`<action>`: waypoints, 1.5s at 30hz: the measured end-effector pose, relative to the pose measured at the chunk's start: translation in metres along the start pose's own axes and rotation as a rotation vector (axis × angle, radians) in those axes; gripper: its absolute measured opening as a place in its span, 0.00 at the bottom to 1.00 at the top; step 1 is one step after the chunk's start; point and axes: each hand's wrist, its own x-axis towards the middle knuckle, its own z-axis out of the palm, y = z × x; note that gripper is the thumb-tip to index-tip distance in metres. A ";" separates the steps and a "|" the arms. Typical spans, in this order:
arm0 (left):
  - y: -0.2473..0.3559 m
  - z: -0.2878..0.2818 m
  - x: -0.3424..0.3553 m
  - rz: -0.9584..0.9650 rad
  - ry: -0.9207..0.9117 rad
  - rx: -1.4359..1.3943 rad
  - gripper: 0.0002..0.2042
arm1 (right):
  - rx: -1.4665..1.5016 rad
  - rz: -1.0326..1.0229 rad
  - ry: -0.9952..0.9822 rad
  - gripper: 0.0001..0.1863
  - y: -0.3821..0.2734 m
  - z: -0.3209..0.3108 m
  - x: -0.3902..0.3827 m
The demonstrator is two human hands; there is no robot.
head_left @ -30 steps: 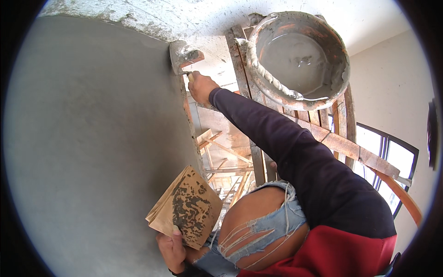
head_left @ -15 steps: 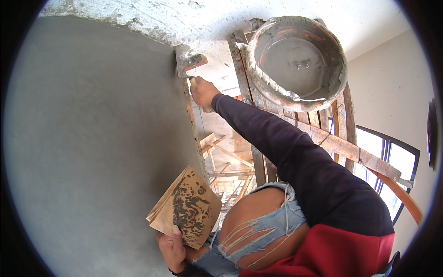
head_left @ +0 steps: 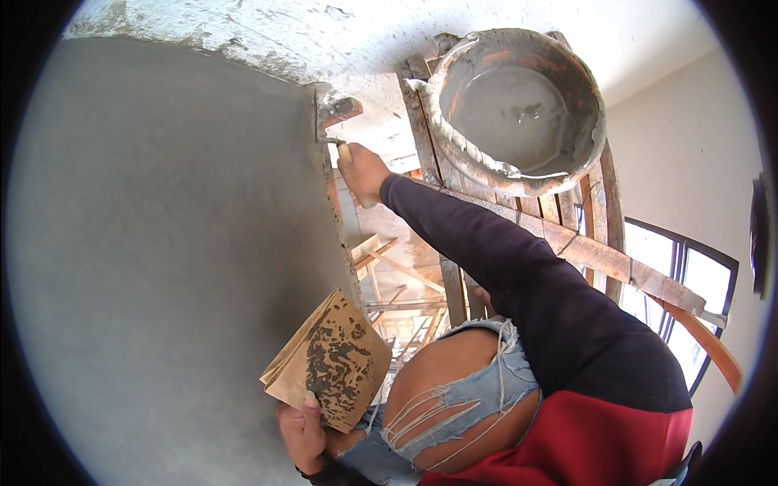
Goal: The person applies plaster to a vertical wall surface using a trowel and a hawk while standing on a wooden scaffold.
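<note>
My right hand (head_left: 364,172) is closed around the pale handle of a trowel (head_left: 345,152), with that arm stretched out ahead. The trowel's bent neck reaches to the far right edge of the grey plastered wall (head_left: 178,202); its blade shows only as a narrow sliver there. Just beyond it, a reddish brick piece (head_left: 344,112) juts out by the wall corner. Low in the view, my left hand (head_left: 303,433) grips folded brown cardboard (head_left: 344,364) by its lower corner, thumb on top. Dark, wet-looking mortar smears cover much of the cardboard's face.
A large round tub (head_left: 598,134) of grey wet mortar stands on wooden slats (head_left: 596,215) at the far right. A long plank (head_left: 600,253) runs below it. Through the gap by the wall, timber framing (head_left: 405,271) shows lower down. A window (head_left: 689,283) is at right.
My right hand and the trowel have shifted slightly right and nearer, and the blade appears more edge-on to the wall corner. The left hand and cardboard have barely moved.
</note>
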 end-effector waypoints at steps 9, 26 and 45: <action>-0.001 0.012 -0.006 -0.007 0.113 0.004 0.22 | -0.119 0.066 -0.034 0.17 0.001 0.012 0.000; -0.007 -0.001 -0.011 -0.057 0.060 0.074 0.22 | 0.069 0.028 -0.055 0.14 0.004 0.002 0.004; -0.008 0.006 -0.010 -0.053 0.080 0.061 0.22 | 0.059 0.074 -0.114 0.14 0.012 0.005 -0.021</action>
